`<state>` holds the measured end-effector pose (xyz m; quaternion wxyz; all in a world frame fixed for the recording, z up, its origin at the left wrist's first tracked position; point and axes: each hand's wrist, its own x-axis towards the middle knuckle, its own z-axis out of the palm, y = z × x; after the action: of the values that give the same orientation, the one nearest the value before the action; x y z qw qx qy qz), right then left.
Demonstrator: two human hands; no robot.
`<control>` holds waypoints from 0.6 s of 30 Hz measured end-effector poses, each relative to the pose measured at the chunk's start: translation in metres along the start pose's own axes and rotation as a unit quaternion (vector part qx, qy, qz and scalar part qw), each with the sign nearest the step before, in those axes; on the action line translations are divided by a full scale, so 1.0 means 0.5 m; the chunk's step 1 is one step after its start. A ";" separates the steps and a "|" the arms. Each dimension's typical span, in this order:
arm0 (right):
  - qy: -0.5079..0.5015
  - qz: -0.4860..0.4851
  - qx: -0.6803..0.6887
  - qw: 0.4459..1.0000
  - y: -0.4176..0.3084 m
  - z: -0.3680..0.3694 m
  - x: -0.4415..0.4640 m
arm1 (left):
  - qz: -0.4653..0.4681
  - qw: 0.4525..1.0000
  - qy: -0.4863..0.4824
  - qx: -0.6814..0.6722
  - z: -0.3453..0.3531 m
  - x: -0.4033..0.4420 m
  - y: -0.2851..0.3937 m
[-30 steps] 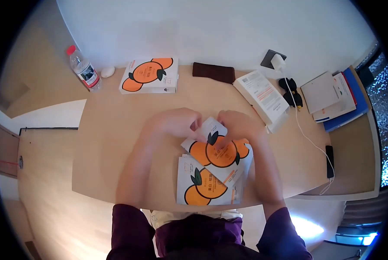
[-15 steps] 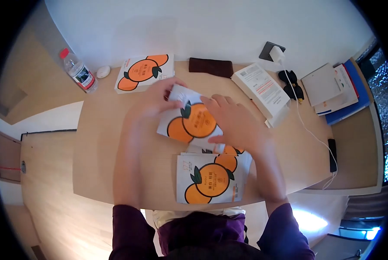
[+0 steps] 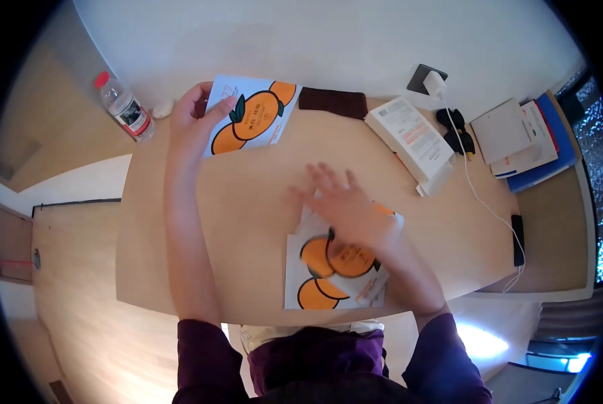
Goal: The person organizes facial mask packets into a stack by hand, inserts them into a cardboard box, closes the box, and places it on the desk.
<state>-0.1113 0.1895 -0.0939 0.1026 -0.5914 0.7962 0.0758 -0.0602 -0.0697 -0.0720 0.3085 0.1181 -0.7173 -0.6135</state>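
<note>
My left hand [image 3: 204, 113] pinches the left edge of a flat white packet [image 3: 256, 118] printed with oranges, thumb on top, at the back of the desk. Whether another packet lies beneath it is hidden. Near the front edge, my right hand [image 3: 352, 212] is spread over a small pile of similar packets [image 3: 308, 296], its fingers smeared by motion. Right under that palm, the top packet [image 3: 355, 262] is turned at an angle to the pile and blurred. More packet corners show behind the hand.
Along the wall are a water bottle [image 3: 123, 108], a white round object [image 3: 163, 108] and a dark brown pouch [image 3: 332, 102]. On the right lie an opened white box [image 3: 413, 138], sunglasses [image 3: 455, 131], a charger cable [image 3: 480, 195] and stacked papers with a blue folder [image 3: 544, 175].
My left hand has carried its packet up and left, over the spot where another packet lay. My right hand has left that packet and dropped toward the pile, where the top packet has turned.
</note>
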 end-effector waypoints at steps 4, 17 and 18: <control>-0.019 0.064 0.076 0.995 0.054 -0.002 0.003 | 0.016 1.000 0.019 -0.004 0.003 0.000 0.000; -0.019 0.026 -0.026 0.999 -0.127 0.026 -0.017 | 0.000 1.000 -0.002 -0.012 0.016 -0.001 0.005; -0.008 -0.012 0.013 1.000 -0.115 0.031 -0.011 | 0.000 1.000 -0.004 -0.014 0.017 -0.001 0.004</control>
<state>-0.0533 0.1819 -0.1073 0.1178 -0.5990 0.7890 0.0686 -0.0643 -0.0622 -0.0708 0.3072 0.1117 -0.7097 -0.6241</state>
